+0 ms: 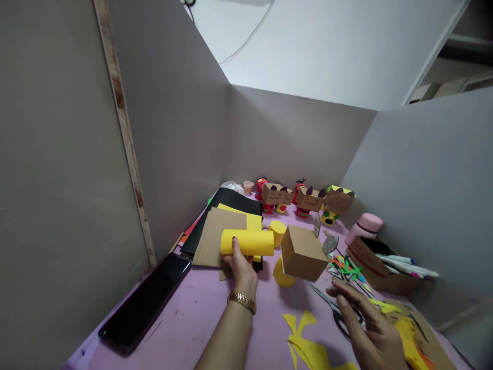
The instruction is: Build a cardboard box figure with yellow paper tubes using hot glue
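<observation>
Head view: soft, even indoor light, moderately dim.
Grey partition walls (pixel 292 139) evenly lit, without glare; faint shadows on the pink table (pixel 200 318). Wide-angle bending at edges; right hand (pixel 370 329) slightly motion-blurred; far figures soft.

A yellow paper roll (pixel 247 242) lies sideways in the grip of the left hand (pixel 241 267), held just above the brown card sheets on the pink surface. It is a smooth tube of bright yellow card, its long axis running left to right. Near the right hand (pixel 370 329), a pair of scissors (pixel 339 313) lies flat on the surface, partly hidden under the fingers.
</observation>
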The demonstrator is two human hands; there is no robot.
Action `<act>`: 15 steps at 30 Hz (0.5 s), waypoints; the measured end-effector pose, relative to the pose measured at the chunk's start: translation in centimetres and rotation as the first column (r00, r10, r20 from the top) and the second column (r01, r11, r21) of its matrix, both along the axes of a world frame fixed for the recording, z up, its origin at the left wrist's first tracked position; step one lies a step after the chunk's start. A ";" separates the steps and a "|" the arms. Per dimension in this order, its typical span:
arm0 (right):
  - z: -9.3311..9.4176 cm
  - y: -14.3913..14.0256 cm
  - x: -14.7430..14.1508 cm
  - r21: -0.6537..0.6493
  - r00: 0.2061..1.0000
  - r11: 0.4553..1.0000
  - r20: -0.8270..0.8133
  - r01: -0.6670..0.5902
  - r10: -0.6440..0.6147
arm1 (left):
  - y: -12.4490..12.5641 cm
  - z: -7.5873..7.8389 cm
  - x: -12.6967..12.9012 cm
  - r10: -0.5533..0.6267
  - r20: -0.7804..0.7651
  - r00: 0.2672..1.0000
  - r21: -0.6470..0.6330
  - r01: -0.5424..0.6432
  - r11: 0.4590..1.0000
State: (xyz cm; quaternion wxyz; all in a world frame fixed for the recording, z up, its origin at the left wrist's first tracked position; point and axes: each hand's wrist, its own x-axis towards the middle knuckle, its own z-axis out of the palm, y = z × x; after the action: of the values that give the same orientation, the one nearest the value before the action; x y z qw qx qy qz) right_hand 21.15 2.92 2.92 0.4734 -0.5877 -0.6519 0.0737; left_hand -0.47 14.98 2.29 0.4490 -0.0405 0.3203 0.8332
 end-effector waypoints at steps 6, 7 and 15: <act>-0.9 -0.7 1.2 -0.045 0.999 0.999 -0.042 0.020 -0.022 | 0.1 1.1 -2.6 -0.045 0.079 0.996 0.086 0.038 0.996; -1.0 -0.8 1.3 -0.055 0.998 0.998 -0.055 0.012 -0.015 | 0.0 1.4 -2.9 -0.095 0.093 0.991 0.107 0.085 0.991; -1.0 -1.6 1.9 -0.071 0.997 0.997 -0.082 0.011 -0.017 | -2.3 3.0 -3.5 -0.406 0.052 0.912 0.139 0.396 0.908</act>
State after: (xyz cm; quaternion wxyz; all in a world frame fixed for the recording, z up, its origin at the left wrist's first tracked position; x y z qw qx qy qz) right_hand 23.09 1.28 1.94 0.4795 -0.6050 -0.6248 0.1174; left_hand -3.96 12.71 5.28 0.6248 0.0211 0.2508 0.7391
